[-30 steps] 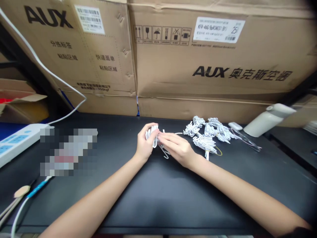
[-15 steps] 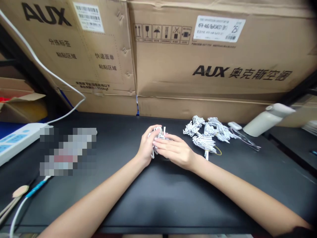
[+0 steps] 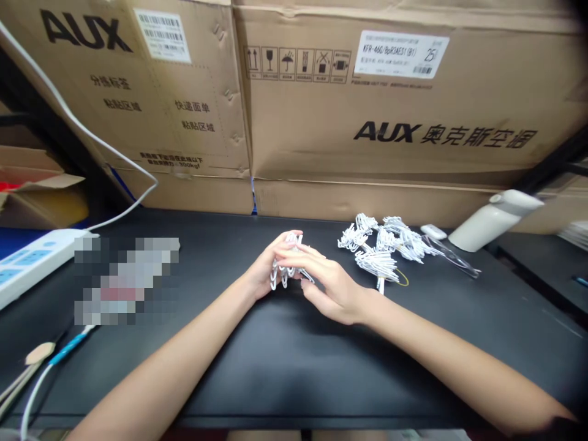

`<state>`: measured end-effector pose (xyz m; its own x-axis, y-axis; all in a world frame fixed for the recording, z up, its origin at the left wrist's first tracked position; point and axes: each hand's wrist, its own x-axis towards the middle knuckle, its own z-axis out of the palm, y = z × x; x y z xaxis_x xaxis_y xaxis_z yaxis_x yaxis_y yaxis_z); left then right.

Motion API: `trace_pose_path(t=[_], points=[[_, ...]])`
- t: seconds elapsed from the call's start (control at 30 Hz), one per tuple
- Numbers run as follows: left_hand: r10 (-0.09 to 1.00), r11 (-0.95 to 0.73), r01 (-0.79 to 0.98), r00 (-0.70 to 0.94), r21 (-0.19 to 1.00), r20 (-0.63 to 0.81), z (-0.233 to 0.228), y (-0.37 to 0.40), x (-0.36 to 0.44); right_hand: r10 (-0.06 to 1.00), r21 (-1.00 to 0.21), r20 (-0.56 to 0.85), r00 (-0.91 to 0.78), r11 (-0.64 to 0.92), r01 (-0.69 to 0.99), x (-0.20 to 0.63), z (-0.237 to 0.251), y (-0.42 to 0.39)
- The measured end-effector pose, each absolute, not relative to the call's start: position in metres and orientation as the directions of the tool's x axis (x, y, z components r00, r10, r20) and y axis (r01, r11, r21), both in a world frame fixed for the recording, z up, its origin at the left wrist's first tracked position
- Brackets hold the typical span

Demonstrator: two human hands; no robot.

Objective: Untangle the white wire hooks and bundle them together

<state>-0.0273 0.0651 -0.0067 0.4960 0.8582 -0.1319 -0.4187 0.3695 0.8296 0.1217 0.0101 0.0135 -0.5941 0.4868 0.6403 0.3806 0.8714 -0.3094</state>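
Observation:
A bundle of white bent wires (image 3: 285, 269) is held just above the black table, its looped ends hanging downward. My left hand (image 3: 266, 263) is wrapped around the bundle from the left, with its fingertips at the top. From the right, my right hand (image 3: 333, 288) closes over it, fingers laid across the top and thumb below near a loose wire end. The fingers partly cover the bundle. To the right lies a pile of similar white wire bundles (image 3: 376, 260), one with a thin yellow tie.
Behind the table (image 3: 285, 367) stand large cardboard boxes (image 3: 303, 147). At right are a pale bottle (image 3: 489, 223), a small white object (image 3: 433, 232) and glasses (image 3: 462, 260). On the left are a white power strip (image 3: 41, 260), cables and a pixelated object (image 3: 128, 282).
My right hand has rotated and its thumb has moved away from the fingers, showing more of the looped wire ends. The left hand still holds the bundle.

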Motion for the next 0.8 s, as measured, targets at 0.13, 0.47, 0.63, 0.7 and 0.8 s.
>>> trace_pose_path(t=[0.13,0.47,0.63,0.7,0.8], points=[[0.815,0.372,-0.327,0.563,0.869,-0.137,-0.005,0.064,-0.030,0.574,-0.493,0.607,-0.550,0.814,0.306,0.118,0.022,0.003],[0.900,0.381,-0.465,0.385,0.799,-0.205,-0.009,0.078,-0.034,0.662,-0.482,0.624,-0.416,0.745,0.461,0.135,0.054,-0.001],[0.918,0.380,-0.550,0.324,0.743,-0.230,-0.008,0.082,-0.041,0.815,-0.502,0.205,-0.543,0.564,0.656,0.153,0.048,0.016],[0.914,0.392,-0.571,0.333,0.721,-0.234,-0.007,0.083,-0.042,0.786,-0.456,0.107,-0.609,0.583,0.672,0.152,0.042,0.017],[0.907,0.408,-0.581,0.346,0.704,-0.241,-0.006,0.082,-0.042,0.789,-0.371,0.102,-0.606,0.596,0.712,0.148,0.034,0.016]])
